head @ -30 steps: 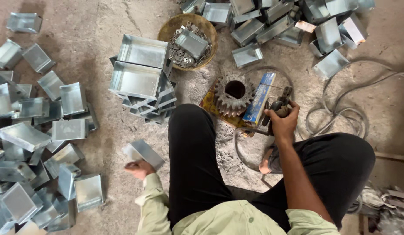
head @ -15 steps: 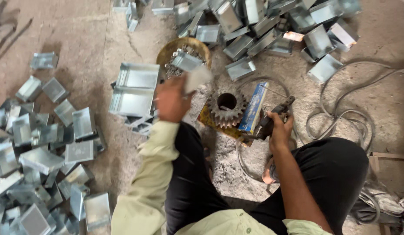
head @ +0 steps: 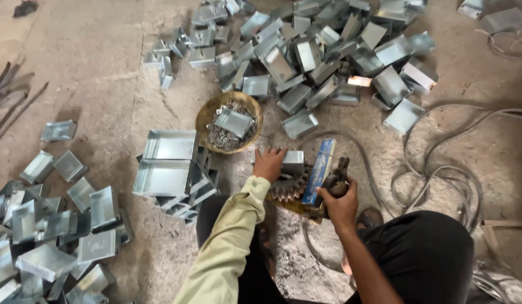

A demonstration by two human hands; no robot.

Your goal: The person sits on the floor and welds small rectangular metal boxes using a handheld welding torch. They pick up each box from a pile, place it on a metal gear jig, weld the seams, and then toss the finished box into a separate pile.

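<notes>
My left hand (head: pixel 269 164) presses a folded metal piece (head: pixel 293 162) onto the gear (head: pixel 288 186); my right hand (head: pixel 341 204) is clenched round a dark tool (head: pixel 335 175).

My left hand (head: pixel 269 164) rests on a small metal box (head: pixel 293 162) that sits on top of the gear wheel (head: pixel 288 187) on the floor (head: pixel 103 73) in front of my knees. Just right of the gear stands a flat carton (head: pixel 319 171), and my right hand (head: pixel 341 204) holds a tool (head: pixel 336 175) against its right side. Behind my left hand lies a round bowl (head: pixel 207 115) with one box and small parts in it. Left of the bowl sits a stack of trays (head: pixel 169 163). A heap of boxes (head: pixel 328 50) spreads behind the bowl toward the floor's far edge; another heap (head: pixel 52 225) lies at the near left corner. Hoses (head: pixel 441 169) coil on the right.
</notes>
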